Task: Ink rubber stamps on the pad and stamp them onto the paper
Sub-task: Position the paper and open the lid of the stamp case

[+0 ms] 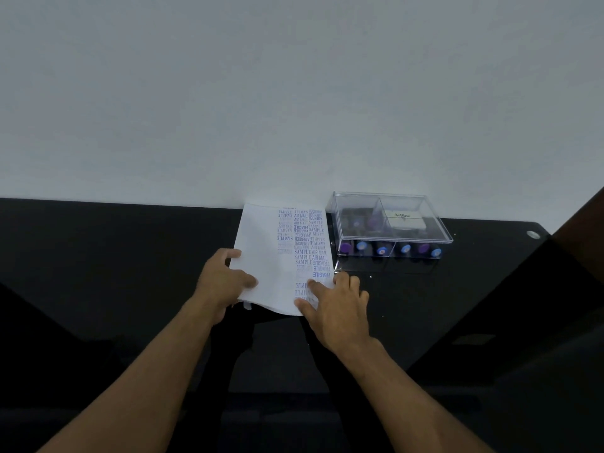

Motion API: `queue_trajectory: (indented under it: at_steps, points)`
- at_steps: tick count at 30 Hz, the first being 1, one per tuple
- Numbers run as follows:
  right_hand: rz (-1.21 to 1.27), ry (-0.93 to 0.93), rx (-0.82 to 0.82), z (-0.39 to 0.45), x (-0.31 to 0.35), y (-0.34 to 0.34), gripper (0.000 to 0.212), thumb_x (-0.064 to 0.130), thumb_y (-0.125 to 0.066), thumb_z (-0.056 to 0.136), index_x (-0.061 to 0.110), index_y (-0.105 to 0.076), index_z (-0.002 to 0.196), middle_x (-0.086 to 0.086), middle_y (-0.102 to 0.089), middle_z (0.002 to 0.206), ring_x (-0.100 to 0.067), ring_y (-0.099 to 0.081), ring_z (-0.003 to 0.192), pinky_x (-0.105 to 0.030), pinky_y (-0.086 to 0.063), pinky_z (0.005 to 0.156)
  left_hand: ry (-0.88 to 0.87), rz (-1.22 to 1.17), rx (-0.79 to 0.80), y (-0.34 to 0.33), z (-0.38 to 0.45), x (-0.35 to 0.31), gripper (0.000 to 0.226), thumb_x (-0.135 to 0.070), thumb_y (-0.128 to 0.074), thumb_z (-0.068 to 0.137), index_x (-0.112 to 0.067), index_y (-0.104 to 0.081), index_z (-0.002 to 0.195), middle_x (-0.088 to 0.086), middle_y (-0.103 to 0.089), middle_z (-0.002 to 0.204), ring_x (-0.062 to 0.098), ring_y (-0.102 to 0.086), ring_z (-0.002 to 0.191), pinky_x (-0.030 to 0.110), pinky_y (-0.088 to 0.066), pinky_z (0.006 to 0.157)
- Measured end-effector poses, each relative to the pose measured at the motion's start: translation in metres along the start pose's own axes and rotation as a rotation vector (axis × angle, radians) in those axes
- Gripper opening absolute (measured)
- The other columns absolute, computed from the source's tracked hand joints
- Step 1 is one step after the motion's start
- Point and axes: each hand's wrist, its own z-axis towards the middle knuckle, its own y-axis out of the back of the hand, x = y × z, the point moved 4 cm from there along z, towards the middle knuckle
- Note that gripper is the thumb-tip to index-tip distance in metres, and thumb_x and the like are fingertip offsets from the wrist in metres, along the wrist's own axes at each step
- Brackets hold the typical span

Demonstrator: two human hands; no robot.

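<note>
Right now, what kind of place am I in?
Probably a desk or office workspace: a dark glossy table against a plain white wall, a sheet of paper covered in stamped words, and a clear plastic box of stamps.

We reached both bare forearms up from the lower frame toward centre; our left hand [225, 277] curled its fingers, our right hand [336, 305] lay flat, fingers straight
</note>
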Motion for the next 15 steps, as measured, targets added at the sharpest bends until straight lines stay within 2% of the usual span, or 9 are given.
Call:
queue_trajectory:
  at_steps: [2,6,9,12,15]
  points:
    - [0.002,0.003,-0.002,0.001,0.000,0.001,0.055,0.068,-0.038,0.092,0.037,-0.049,0.136,-0.006,-0.041,0.128,-0.023,-0.035,0.116,-0.041,-0.034,0.097,0.001,-0.078,0.063,0.002,-0.001,-0.001,0.063,0.010,-0.073,0.081,-0.022,-0.053,0.131,0.009,-0.060,0.118,0.036,-0.070,0.093,0.039,-0.058,0.056]
    - [0.022,-0.016,0.013,0.001,0.000,0.002,0.052,0.067,-0.040,0.091,0.038,-0.051,0.133,-0.005,-0.040,0.129,-0.023,-0.034,0.117,-0.040,-0.033,0.098,0.012,-0.195,0.180,-0.004,-0.009,0.001,0.057,0.014,-0.066,0.085,-0.020,-0.059,0.130,0.010,-0.061,0.121,0.029,-0.068,0.094,0.036,-0.060,0.066]
    - [0.083,-0.037,0.025,0.002,-0.002,0.002,0.053,0.068,-0.041,0.090,0.040,-0.052,0.133,-0.003,-0.040,0.129,-0.021,-0.034,0.117,-0.039,-0.032,0.101,0.066,-0.253,0.168,-0.006,-0.014,0.009,0.046,0.014,-0.065,0.086,-0.014,-0.065,0.122,0.011,-0.062,0.122,0.028,-0.067,0.096,0.037,-0.061,0.068]
    - [0.241,-0.102,0.030,-0.001,-0.004,0.006,0.052,0.068,-0.045,0.089,0.040,-0.056,0.131,-0.001,-0.041,0.124,-0.019,-0.034,0.115,-0.035,-0.033,0.100,0.126,-0.360,0.144,0.000,-0.017,0.017,0.040,0.015,-0.064,0.085,-0.008,-0.067,0.117,0.014,-0.065,0.120,0.029,-0.068,0.100,0.036,-0.060,0.068]
    - [0.541,-0.208,0.054,-0.003,-0.004,0.009,0.049,0.061,-0.056,0.087,0.035,-0.061,0.129,-0.004,-0.043,0.123,-0.019,-0.036,0.116,-0.030,-0.038,0.097,0.182,-0.439,0.146,0.006,-0.027,0.020,0.038,0.015,-0.062,0.086,-0.005,-0.067,0.118,0.015,-0.066,0.117,0.025,-0.066,0.087,0.035,-0.058,0.071]
